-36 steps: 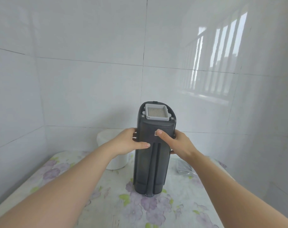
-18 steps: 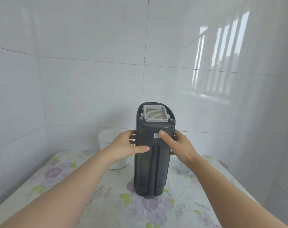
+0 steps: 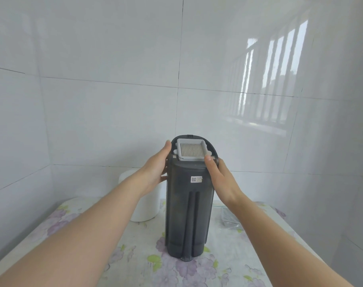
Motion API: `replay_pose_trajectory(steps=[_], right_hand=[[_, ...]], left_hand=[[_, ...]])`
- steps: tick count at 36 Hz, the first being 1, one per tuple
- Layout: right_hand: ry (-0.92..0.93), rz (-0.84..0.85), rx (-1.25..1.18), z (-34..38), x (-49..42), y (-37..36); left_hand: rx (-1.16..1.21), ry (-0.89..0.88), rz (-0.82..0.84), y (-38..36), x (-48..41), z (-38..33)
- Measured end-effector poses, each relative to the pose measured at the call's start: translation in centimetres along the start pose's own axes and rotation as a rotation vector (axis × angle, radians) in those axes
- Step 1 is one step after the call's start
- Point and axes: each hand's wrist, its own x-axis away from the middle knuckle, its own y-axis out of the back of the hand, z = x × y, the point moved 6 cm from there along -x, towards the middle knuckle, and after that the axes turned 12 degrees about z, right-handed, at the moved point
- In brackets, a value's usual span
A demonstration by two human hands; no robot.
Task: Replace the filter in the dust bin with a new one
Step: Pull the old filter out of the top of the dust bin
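At lower centre of the frame, we are steadying the dust bin [image 3: 188, 206], a dark matte plastic cylinder with vertical ribs, standing upright on the floral-clothed table [image 3: 135, 266]. Our left hand [image 3: 155, 168] is cupping its upper left side, fingers together and flat; our right hand [image 3: 220, 179] is wrapping the upper right, thumb at the corner of the filter [image 3: 192, 151]. This pale, square, pleated filter is sitting in the bin's top. To lift it cleanly, we judge a straight pull best. Behind are standing a white container [image 3: 143, 206] and a clear bag [image 3: 228, 217].
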Motion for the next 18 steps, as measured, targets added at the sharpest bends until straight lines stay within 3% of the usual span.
replay_pose_trajectory(steps=[7,18], right_hand=[[-0.005,-0.037,0.065,-0.3,-0.2,0.6],[-0.105,-0.318,0.195,-0.5,-0.8,3.0]], left_hand=[[0.002,-0.007,-0.029,0.2,0.0,-0.3],[-0.248,0.048,-0.092,0.0,1.3,-1.7]])
